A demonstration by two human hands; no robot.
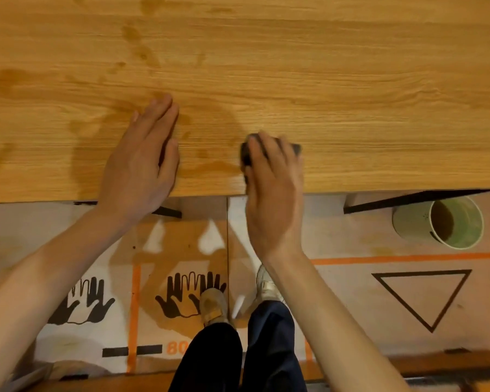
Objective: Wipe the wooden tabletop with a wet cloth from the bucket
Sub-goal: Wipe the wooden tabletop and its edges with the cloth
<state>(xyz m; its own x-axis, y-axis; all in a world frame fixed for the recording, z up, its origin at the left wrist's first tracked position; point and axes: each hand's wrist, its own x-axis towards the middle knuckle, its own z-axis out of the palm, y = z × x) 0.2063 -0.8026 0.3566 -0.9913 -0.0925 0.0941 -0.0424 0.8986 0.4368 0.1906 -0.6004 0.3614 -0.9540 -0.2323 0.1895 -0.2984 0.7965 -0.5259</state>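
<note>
The wooden tabletop (pixel 337 80) fills the upper half of the view, with dark wet streaks and patches on its left and middle. My right hand (pixel 272 193) presses a dark cloth (pixel 246 154) onto the table near the front edge; only the cloth's corners show past my fingers. My left hand (pixel 142 162) lies flat on the wood just left of it, fingers together, holding nothing. The green bucket (pixel 439 222) stands on the floor under the table's front edge at the right, with murky water inside.
Printed cardboard sheets (pixel 408 292) cover the floor below the table edge. My two feet (pixel 214 306) stand on them close to the table. A black table brace (pixel 408 200) runs under the edge beside the bucket.
</note>
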